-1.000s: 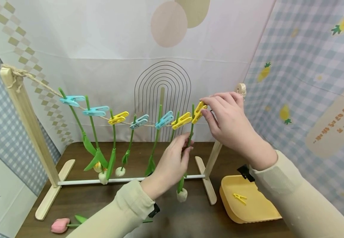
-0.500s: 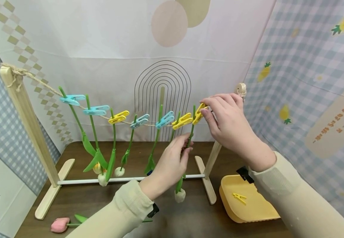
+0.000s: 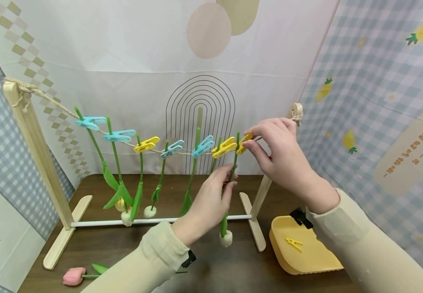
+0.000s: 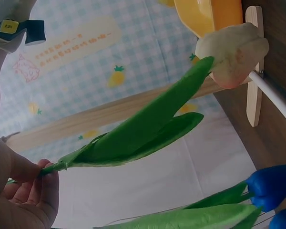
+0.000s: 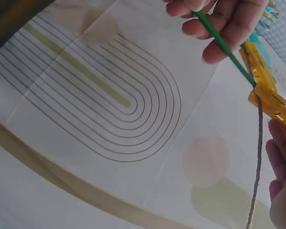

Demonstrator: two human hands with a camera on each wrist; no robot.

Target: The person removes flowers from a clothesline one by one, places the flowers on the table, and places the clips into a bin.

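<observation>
My left hand (image 3: 209, 201) pinches the green stem (image 3: 235, 165) of an artificial white tulip (image 4: 233, 55), whose bloom hangs downward. Its long green leaves (image 4: 148, 126) spread above the bloom. My right hand (image 3: 279, 148) pinches the handle end of a yellow clothespin (image 5: 271, 102) between thumb and fingers. The jaws of this clothespin are at the upper stem and the twine (image 5: 259, 152). Just left of it, another yellow clothespin (image 3: 224, 147) holds a stem on the line. Blue tulips (image 4: 270, 188) hang nearby in the left wrist view.
Farther left, blue clothespins (image 3: 119, 136) and a yellow one (image 3: 147, 144) hold more upside-down tulips on the twine. A wooden stand (image 3: 41, 158) carries the line. One clothespin (image 3: 293, 244) lies in a yellow tray (image 3: 282, 260). A pink tulip (image 3: 74, 276) lies at the front left.
My right hand has lowered the handle end of the clothespin slightly, with the jaws staying at the stem. The white bloom swings a little; my left hand keeps its grip on the stem.
</observation>
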